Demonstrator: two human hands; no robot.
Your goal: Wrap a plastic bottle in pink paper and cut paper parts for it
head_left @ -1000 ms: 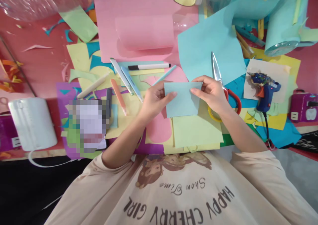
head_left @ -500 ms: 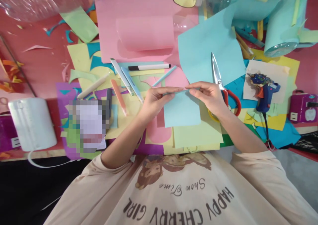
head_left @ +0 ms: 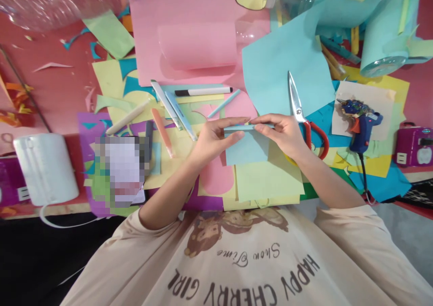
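Both hands pinch the top edge of a light blue sheet of paper (head_left: 246,149), where a narrow strip is folded over. My left hand (head_left: 216,137) grips the left part of this fold between thumb and fingers. On the right part, my right hand (head_left: 283,132) does the same, its fingertips close to the left ones. The sheet's lower part hangs over a pale yellow-green paper (head_left: 270,182). Just right of my right hand lie scissors with red and yellow handles (head_left: 307,128), blades pointing away.
A blue glue gun (head_left: 361,128) lies on white paper at right. Left of centre are a black-and-white marker (head_left: 203,91), several pens and a phone (head_left: 123,168), partly blurred out. A white pouch (head_left: 45,168) sits far left. Paper-wrapped bottles (head_left: 384,44) lie at the back right.
The paper's top edge is now bent into a visible folded strip, and its lower edge sits slightly higher. My fingers have shifted a little along the edge.
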